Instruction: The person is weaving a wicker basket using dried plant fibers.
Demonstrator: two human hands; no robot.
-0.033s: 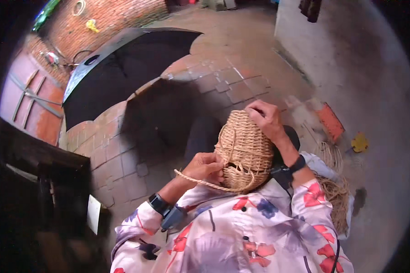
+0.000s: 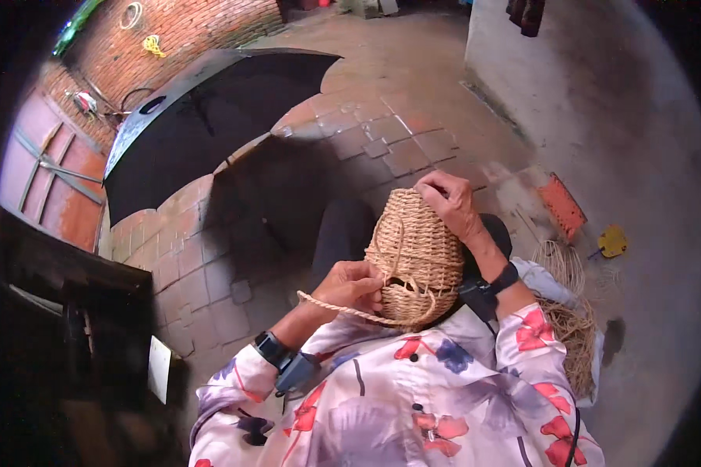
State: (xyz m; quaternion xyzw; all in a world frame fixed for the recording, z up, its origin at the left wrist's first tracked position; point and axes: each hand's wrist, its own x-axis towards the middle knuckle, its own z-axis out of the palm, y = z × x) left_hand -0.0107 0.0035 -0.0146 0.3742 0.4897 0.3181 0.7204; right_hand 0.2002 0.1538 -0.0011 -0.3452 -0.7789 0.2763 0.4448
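Note:
A rounded woven straw basket (image 2: 417, 249) rests on my lap, its far end pointing away from me. My right hand (image 2: 448, 202) grips that far end from above. At the basket's near left side, my left hand (image 2: 350, 286) pinches a twisted straw cord (image 2: 343, 307). The cord runs from my fingers in a loop under the basket's near edge. Both wrists wear dark bands, and my flowered sleeves fill the lower edge.
An open black umbrella (image 2: 202, 117) stands on the brick paving (image 2: 382, 132) ahead left. A pile of loose straw (image 2: 572, 327) lies at my right, with an orange ridged block (image 2: 562, 206) and a small yellow object (image 2: 613, 241) beyond it. A brick wall (image 2: 202, 23) closes the back.

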